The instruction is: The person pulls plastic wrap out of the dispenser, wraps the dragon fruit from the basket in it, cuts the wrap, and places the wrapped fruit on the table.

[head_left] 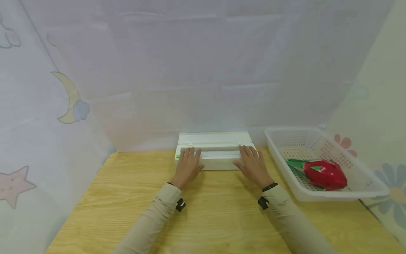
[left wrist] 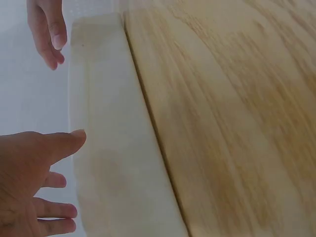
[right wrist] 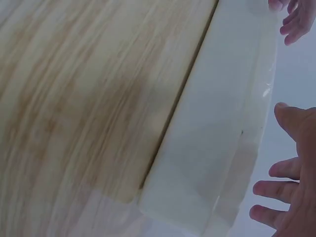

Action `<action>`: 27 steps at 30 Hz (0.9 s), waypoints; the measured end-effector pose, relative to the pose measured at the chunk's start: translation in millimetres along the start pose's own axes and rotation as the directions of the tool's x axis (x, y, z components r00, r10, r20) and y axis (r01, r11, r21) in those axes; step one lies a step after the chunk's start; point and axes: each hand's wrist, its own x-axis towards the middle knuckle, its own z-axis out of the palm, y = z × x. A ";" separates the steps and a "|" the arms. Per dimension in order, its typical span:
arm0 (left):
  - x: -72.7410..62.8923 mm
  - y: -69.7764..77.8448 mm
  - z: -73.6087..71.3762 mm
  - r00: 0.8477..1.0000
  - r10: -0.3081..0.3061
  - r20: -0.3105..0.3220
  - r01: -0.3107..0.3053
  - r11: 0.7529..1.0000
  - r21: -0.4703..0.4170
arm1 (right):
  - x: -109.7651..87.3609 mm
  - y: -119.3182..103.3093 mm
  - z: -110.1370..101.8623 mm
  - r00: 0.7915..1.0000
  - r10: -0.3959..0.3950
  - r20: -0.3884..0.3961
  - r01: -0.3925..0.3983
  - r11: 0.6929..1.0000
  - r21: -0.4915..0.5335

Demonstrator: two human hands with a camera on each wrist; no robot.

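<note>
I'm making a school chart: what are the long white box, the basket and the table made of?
The long white box is probably smooth, faintly shiny plastic: one edge glints. The basket looks like molded plastic with a satin finish; its walls have rows of holes. The table looks like smooth wood because of its grain, but the pattern could be printed.

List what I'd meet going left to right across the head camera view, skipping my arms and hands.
Pink star drawing → yellow crescent moon drawing → white box with its lid open → white plastic basket.
</note>
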 end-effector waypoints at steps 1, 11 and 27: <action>0.6 -0.7 0.9 1.000 -0.010 0.010 0.010 1.000 -0.011 | 1.0 0.4 1.6 1.000 0.009 0.022 -0.009 1.000 0.006; -1.5 -4.3 8.4 0.998 -0.035 0.048 0.038 0.997 -0.064 | 0.2 3.6 9.4 0.988 0.058 0.146 -0.065 0.997 0.044; 10.1 -17.3 20.5 0.997 -0.043 -0.065 0.017 0.933 -0.361 | 8.3 14.1 13.9 0.998 0.034 -0.048 -0.031 0.997 0.074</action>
